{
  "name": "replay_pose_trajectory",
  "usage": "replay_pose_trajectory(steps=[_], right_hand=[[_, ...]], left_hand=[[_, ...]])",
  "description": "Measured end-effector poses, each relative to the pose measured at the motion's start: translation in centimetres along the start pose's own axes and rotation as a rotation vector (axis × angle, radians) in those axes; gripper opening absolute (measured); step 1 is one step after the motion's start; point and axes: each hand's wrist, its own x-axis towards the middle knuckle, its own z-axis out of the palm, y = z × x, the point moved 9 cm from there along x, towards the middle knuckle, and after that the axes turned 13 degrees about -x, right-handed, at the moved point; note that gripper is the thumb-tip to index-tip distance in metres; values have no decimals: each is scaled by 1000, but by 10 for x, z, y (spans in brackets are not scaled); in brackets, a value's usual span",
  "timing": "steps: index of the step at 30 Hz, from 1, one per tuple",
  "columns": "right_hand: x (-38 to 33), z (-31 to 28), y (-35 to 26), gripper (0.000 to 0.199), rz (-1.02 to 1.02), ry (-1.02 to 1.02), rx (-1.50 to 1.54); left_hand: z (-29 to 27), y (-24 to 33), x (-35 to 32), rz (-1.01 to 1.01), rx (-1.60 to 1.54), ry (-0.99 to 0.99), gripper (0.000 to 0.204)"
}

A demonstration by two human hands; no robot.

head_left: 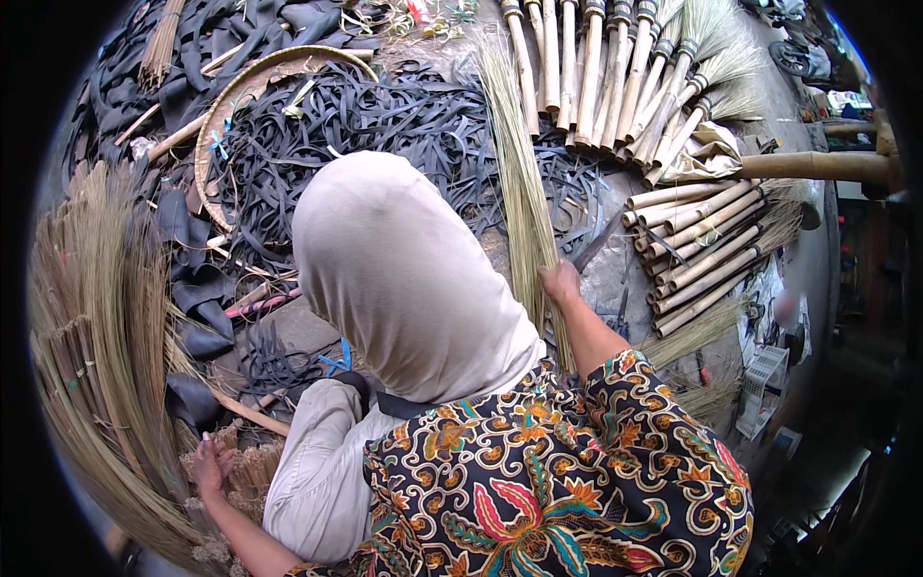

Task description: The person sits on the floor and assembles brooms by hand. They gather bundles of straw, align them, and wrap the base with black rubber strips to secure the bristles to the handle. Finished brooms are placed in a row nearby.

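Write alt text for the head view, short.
Seen from above, a person in a pale head covering and patterned shirt grips a bundle of straw-coloured broom fibres in the right hand, while the left hand rests on cut fibre stubs. Around them lie black rubber strips, bamboo-handled brooms and a round woven tray.

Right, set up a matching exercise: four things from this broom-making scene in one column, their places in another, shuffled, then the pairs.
Things:
1. black strips
2. bamboo handles
3. straw bundle
4. loose straw pile

Places:
A. far left, by the left hand
B. held in the right hand
C. top middle, around the round woven tray
D. top right, side by side

Pairs: 1-C, 2-D, 3-B, 4-A
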Motion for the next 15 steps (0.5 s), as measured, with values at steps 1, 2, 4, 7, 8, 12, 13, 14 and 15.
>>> replay_pose_trajectory(steps=[1, 2, 4, 7, 8, 12, 13, 14, 15], right_hand=[[-3, -6, -1, 43, 1, 39, 31], [-6, -10, -3, 43, -1, 68, 72], [-10, -13, -8, 43, -24, 69, 90], [-10, -11, -9, 40, 6, 44, 65], [-9, -9, -5, 39, 50, 33, 34], [-3, -5, 1, 53, 86, 57, -85], [-3, -13, 0, 57, 80, 154, -156], [-2, -14, -2, 60, 72, 191, -243], [-2, -17, -6, 69, 68, 226, -338]], left_hand=[[-1, -2, 1, 3, -5, -2, 66], [-2, -3, 2, 8, -7, -2, 65], [-3, -6, 5, 10, -14, -8, 65], [-5, -9, 8, 1, -26, -15, 64], [-5, -10, 7, -1, -26, -14, 63], [-5, -7, 5, -13, -8, 1, 64], [-1, -5, 4, 10, -40, -51, 62], [-3, -5, 6, 14, -58, -38, 61], [-13, -10, 6, -14, -69, 19, 59]])
